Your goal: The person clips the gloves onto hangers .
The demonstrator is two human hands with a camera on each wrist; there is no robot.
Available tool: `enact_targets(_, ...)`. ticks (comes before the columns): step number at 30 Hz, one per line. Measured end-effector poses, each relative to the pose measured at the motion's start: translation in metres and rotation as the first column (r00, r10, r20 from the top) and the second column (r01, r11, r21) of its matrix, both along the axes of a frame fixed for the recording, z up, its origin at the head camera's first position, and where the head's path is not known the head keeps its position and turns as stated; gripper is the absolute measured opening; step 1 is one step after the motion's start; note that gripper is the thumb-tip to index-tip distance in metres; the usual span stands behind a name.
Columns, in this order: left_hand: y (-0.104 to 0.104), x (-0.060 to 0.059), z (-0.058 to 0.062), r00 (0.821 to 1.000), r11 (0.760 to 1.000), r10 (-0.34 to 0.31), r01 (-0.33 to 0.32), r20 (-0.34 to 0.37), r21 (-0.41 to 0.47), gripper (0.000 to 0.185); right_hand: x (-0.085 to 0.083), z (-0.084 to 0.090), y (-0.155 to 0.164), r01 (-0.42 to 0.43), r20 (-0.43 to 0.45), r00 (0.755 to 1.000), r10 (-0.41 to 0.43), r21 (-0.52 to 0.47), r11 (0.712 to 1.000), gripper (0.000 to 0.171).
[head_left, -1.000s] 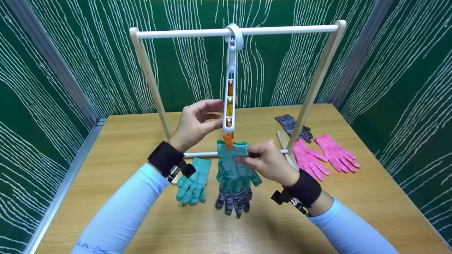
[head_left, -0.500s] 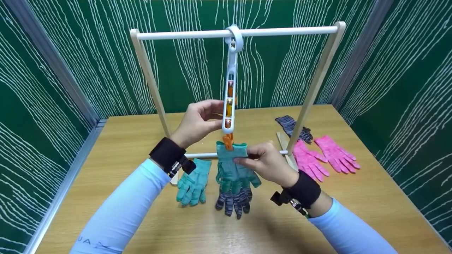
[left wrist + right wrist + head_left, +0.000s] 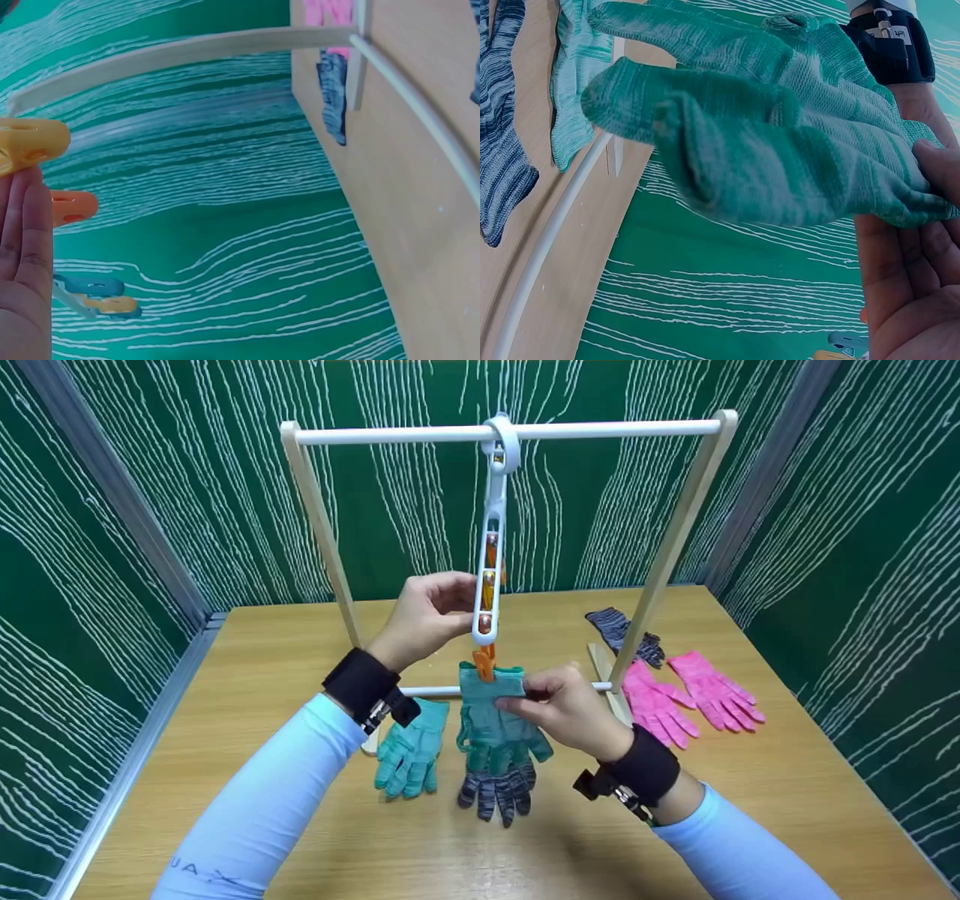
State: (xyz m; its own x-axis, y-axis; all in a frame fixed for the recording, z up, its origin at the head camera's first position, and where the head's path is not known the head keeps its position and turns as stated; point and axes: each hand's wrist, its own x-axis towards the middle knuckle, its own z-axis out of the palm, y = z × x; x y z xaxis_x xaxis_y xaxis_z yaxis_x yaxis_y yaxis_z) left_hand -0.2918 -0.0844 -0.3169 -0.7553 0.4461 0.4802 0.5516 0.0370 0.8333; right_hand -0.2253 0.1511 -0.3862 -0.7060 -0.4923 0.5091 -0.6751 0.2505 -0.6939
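Hanging near-vertical, green glove (image 3: 486,716), fingers (image 3: 498,757) down, pinched by right hand (image 3: 576,712)

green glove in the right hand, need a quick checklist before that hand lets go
1. Hanger on the bar: ok, its ring goes around it.
2. Orange clip at the green glove: ok, it overlaps the cuff.
3. Clip's bite firm enough: cannot tell.
4. Right hand supporting the glove: ok, it pinches the cuff's edge.
5. Left hand away from the hanger: not ok, its fingers are right by a yellow clip.
6. Grey glove below apart from the green one: ok, it lies on the table.
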Motion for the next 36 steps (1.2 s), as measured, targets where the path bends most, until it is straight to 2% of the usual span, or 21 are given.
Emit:
enact_targets(6, -0.0011, -0.0003, 0.0021, 1.0, 1.0, 0.008, -0.008, -0.003, -0.025, 0.028, -0.0001, -0.0007, -0.0007, -0.001, -0.022, 1.0, 0.001, -0.006, 1.0, 0.004)
enact_targets(18, -0.003, -0.0002, 0.0042, 1.0, 1.0, -0.004, 0.003, -0.029, -0.025, 0.029, 0.0004, -0.0005, -0.0008, 0.006, 0.011, 1.0, -0.005, -0.012, 1.0, 0.013)
enact_targets(30, -0.0041, -0.0021, 0.0063, 0.997, 0.999, -0.046, 0.045, -0.059, -0.018, 0.025, 0.0, 0.0004, 0.0027, 0.003, 0.059, 0.998, -0.003, -0.01, 1.0, 0.018)
enact_targets(36, -0.0055, -0.0028, 0.006, 0.998, 0.999, -0.039, 0.037, -0.058, -0.027, 0.026, -0.0012, -0.0004, 0.0045, 0.019, 0.046, 0.999, -0.019, -0.017, 1.0, 0.018)
